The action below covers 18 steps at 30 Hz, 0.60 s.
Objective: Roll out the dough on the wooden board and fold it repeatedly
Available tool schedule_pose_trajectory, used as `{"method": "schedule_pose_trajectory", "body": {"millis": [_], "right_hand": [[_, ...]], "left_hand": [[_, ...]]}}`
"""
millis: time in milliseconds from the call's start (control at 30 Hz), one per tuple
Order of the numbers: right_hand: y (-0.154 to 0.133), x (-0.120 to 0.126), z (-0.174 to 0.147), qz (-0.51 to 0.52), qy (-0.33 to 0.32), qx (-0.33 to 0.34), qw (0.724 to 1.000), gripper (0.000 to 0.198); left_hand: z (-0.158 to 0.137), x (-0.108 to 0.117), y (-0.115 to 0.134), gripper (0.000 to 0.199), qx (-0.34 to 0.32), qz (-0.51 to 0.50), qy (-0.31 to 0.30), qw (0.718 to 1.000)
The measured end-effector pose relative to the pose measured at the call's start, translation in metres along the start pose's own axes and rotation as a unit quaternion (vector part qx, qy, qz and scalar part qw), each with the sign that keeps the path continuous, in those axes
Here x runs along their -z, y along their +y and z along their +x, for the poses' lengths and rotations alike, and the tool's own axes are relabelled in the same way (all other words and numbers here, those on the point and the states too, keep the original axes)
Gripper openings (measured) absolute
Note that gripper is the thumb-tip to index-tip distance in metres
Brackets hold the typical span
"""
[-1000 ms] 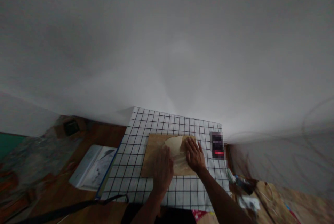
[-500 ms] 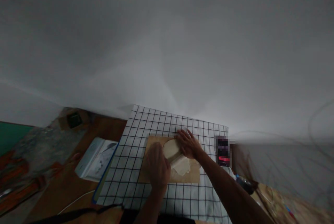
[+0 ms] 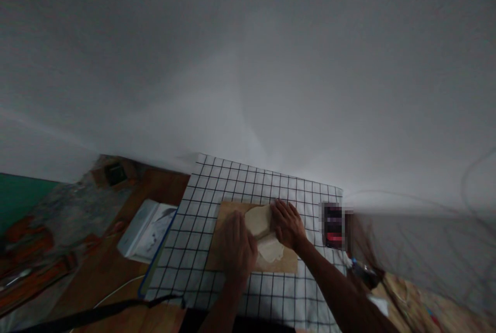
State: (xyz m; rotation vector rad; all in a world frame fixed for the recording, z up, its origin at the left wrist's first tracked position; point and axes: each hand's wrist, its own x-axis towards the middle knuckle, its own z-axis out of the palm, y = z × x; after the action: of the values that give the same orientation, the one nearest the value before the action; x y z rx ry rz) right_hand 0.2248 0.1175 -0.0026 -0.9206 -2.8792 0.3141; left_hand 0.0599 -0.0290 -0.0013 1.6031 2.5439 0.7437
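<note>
Pale, flat, dough-like sheet [image 3: 258,221] lies, in my head-camera view, on a rectangular tan wooden board [image 3: 289,265] over white, black-gridded cloth [image 3: 174,250], between a bare left hand [image 3: 238,245] and bare right hand [image 3: 287,224], whose grips I cannot tell.

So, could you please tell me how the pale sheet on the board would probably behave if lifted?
The pale sheet looks thin and doughlike, so it would probably sag rather than stay stiff. Its uneven outline suggests a soft material that may stretch or tear. Lying flat on the board, it seems unlikely to roll.
</note>
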Motion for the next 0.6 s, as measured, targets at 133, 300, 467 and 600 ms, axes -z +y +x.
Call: {"method": "schedule_pose_trajectory", "body": {"millis": [133, 300, 467, 600], "right_hand": [[-0.004, -0.008, -0.016, -0.02, 0.037, -0.025, 0.999, 0.07], [-0.018, -0.015, -0.038, -0.03, 0.095, -0.069, 0.993, 0.066], [-0.039, -0.025, -0.071, -0.027, 0.129, -0.111, 0.985, 0.062], [-0.058, -0.039, -0.101, -0.021, 0.159, -0.114, 0.98, 0.06]], "left_hand": [[-0.001, -0.004, -0.006, 0.069, -0.039, 0.002, -0.005, 0.999], [-0.003, -0.004, -0.013, 0.066, -0.088, 0.017, -0.014, 0.996], [-0.015, 0.006, -0.03, 0.066, -0.222, 0.054, -0.052, 0.972], [-0.038, 0.003, -0.049, 0.067, -0.32, 0.07, -0.045, 0.944]]}}
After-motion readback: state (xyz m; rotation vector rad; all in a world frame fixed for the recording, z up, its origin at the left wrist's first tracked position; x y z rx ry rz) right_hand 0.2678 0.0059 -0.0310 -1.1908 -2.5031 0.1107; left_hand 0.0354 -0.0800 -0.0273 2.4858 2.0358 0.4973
